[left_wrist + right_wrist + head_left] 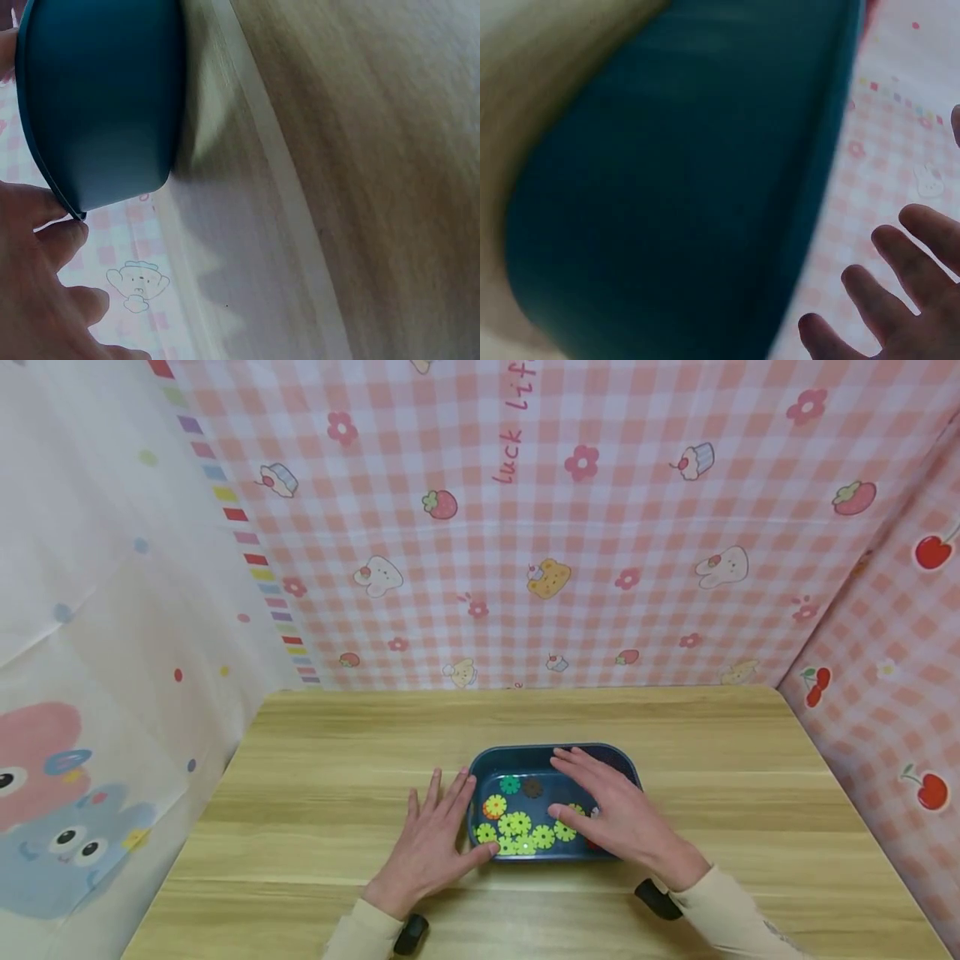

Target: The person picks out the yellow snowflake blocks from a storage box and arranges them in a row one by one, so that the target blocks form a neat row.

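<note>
A dark blue plastic bin [553, 858] stands on the table, holding several notched plastic discs. Most of these are yellow-green discs [514, 824], gathered toward the near side. Farther back in it lie a green disc [510, 784] and a brown disc [532, 787]. My left hand [431, 847] rests at the bin's left end, fingers spread, thumb over the near corner; the left wrist view shows fingertips right at the rim [45, 169]. Over the right half of the bin is my right hand [618, 818], fingers extended and holding nothing, covering some discs.
The wooden table [337, 735] extends around the bin. Behind it hangs a pink checked cloth [480, 543] with cartoon prints. A white cloth [150, 610] hangs at the left, and another checked cloth [885, 735] at the right. Dark bands [411, 935] circle both wrists.
</note>
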`<state>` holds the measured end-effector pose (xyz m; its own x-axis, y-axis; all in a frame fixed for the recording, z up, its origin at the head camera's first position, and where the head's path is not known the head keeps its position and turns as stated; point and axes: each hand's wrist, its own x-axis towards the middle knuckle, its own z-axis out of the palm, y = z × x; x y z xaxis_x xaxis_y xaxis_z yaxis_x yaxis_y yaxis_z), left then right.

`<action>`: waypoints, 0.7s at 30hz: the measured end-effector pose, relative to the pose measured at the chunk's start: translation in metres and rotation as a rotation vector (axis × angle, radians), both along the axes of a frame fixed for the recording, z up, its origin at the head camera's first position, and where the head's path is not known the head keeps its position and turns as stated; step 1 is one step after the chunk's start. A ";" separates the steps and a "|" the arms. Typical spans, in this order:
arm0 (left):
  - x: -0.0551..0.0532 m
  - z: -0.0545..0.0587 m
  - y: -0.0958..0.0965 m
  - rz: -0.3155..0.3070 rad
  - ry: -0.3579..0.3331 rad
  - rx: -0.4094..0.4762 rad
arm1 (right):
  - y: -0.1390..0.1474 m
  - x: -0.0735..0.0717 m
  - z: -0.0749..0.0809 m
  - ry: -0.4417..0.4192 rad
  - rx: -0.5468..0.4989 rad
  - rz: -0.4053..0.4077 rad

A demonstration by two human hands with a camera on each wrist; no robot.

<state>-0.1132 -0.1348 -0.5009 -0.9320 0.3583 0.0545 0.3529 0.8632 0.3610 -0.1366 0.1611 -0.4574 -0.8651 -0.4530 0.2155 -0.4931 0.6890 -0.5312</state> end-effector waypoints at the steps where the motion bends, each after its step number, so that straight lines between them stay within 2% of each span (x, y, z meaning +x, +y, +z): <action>1: 0.000 0.000 0.000 0.001 -0.005 0.000 | -0.002 0.000 -0.001 -0.007 -0.006 0.005; 10: 0.000 0.001 -0.001 -0.005 -0.025 0.005 | -0.021 -0.001 -0.017 -0.101 -0.067 0.088; 13: 0.000 0.000 -0.001 -0.006 -0.022 0.008 | -0.026 -0.001 -0.022 -0.095 -0.074 0.114; 17: 0.000 0.000 -0.001 -0.005 -0.016 0.010 | -0.033 -0.002 -0.026 -0.097 -0.068 0.121; 21: -0.001 -0.001 -0.001 -0.012 0.002 0.005 | -0.036 -0.003 -0.027 -0.145 -0.069 0.115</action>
